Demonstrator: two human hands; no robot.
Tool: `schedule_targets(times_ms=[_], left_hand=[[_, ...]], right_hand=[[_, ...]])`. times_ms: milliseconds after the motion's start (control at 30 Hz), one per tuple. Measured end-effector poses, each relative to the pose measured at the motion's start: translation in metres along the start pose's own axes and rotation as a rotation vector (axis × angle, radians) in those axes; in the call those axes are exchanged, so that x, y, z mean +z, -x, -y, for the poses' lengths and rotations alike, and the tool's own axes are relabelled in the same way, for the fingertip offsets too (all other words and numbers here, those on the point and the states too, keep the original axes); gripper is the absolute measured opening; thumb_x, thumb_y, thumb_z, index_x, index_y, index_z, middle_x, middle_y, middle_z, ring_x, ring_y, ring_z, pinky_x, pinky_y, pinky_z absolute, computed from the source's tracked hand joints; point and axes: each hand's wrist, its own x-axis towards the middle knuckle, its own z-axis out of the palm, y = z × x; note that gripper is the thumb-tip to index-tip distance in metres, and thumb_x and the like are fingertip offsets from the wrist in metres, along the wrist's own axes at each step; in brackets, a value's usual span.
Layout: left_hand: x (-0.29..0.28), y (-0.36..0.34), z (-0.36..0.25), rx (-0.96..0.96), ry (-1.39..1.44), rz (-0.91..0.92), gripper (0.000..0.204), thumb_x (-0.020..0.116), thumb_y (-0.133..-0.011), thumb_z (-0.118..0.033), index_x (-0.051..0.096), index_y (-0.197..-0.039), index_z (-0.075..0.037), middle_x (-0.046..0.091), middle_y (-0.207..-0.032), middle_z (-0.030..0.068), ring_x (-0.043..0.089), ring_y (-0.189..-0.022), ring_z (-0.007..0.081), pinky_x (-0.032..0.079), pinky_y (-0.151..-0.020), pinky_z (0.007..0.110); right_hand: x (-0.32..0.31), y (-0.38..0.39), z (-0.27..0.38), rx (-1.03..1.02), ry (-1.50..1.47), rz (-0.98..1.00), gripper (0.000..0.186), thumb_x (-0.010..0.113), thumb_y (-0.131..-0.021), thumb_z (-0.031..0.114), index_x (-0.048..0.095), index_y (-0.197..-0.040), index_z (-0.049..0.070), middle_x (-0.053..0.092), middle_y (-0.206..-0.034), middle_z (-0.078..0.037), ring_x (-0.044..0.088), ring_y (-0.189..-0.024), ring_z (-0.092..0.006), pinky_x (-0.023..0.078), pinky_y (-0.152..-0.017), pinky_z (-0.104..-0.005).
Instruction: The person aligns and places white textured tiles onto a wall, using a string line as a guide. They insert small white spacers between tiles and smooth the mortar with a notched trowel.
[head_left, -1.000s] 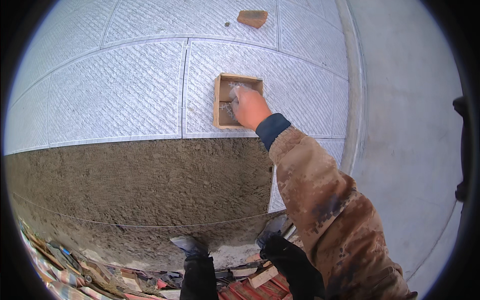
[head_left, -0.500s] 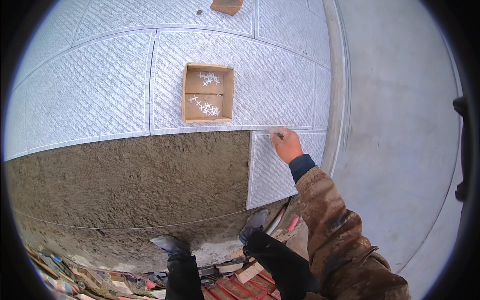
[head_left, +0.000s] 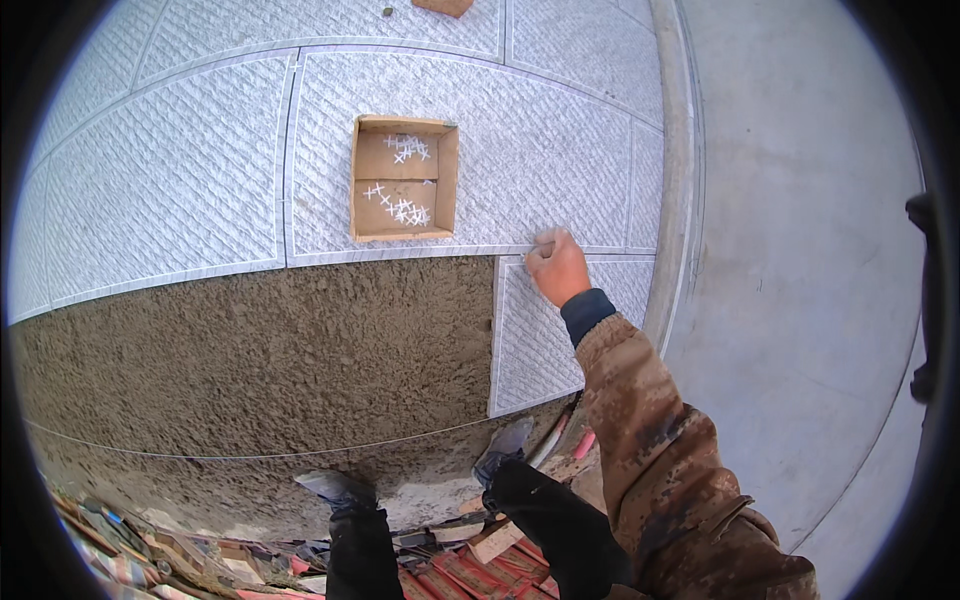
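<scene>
My right hand (head_left: pixel 558 268) is at the joint between the small cut tile (head_left: pixel 530 340) and the large grey ribbed tile (head_left: pixel 550 150) behind it. Its fingers are pinched together; whatever is in them, if anything, is hidden or too small to make out. Left of the hand, on the large tile, stands an open cardboard box (head_left: pixel 357 190). White cross-shaped tile spacers (head_left: pixel 405 212) lie inside in two loose groups. My left hand does not show.
A bed of brown mortar (head_left: pixel 250 360) spreads left of the small tile, with a string (head_left: pixel 250 457) across its near side. A brick piece (head_left: pixel 443 6) lies on the far tiles. Concrete paving (head_left: pixel 790 250) runs along the right. Rubble and red ridged pieces (head_left: pixel 470 575) lie around my feet.
My right hand has moved slightly left along the joint, its fingers still pinched. The whole view has shifted a little, so the box appears farther up and left.
</scene>
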Motion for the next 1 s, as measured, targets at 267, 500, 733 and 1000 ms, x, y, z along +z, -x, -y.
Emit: schedule_targets(times_ms=[267, 500, 733, 1000], left_hand=[[0.002, 0.001, 0.003, 0.004, -0.014, 0.012, 0.015, 0.070, -0.078, -0.010, 0.070, -0.093, -0.007, 0.070, -0.095, 0.0086, 0.065, -0.099, 0.0314, 0.047, -0.094, 0.046], [-0.004, -0.011, -0.011, 0.023, -0.004, 0.010, 0.012, 0.067, -0.081, -0.012, 0.069, -0.091, -0.006, 0.069, -0.093, 0.0099, 0.065, -0.095, 0.0322, 0.048, -0.094, 0.048], [-0.005, 0.006, 0.006, 0.059, -0.003, 0.018, 0.013, 0.062, -0.084, -0.016, 0.067, -0.086, -0.004, 0.067, -0.087, 0.0118, 0.064, -0.087, 0.0344, 0.048, -0.093, 0.052], [0.168, -0.229, 0.017, -0.777, 1.058, -0.131, 0.041, 0.052, -0.087, -0.049, 0.057, -0.112, -0.017, 0.063, -0.101, 0.0019, 0.061, -0.080, 0.0247, 0.050, -0.069, 0.039]], right_hand=[[-0.001, -0.007, 0.005, -0.058, 0.124, -0.012, 0.030, 0.067, -0.078, 0.006, 0.052, -0.102, -0.006, 0.063, -0.079, -0.011, 0.060, -0.060, -0.0152, 0.050, -0.054, -0.0292], [-0.005, -0.003, 0.011, 0.079, -0.084, 0.045, 0.028, 0.071, -0.079, 0.008, 0.057, -0.100, -0.005, 0.066, -0.081, -0.012, 0.062, -0.065, -0.0152, 0.051, -0.058, -0.0280], [-0.026, -0.003, 0.026, 0.112, -0.220, -0.006, 0.029, 0.073, -0.081, 0.012, 0.065, -0.103, -0.005, 0.067, -0.085, -0.011, 0.063, -0.068, -0.0151, 0.052, -0.061, -0.0279], [-0.012, -0.019, 0.139, -0.621, 0.093, -0.109, 0.011, 0.071, -0.082, 0.011, 0.072, -0.092, 0.006, 0.064, -0.088, -0.008, 0.063, -0.078, -0.0211, 0.052, -0.068, -0.0332]])
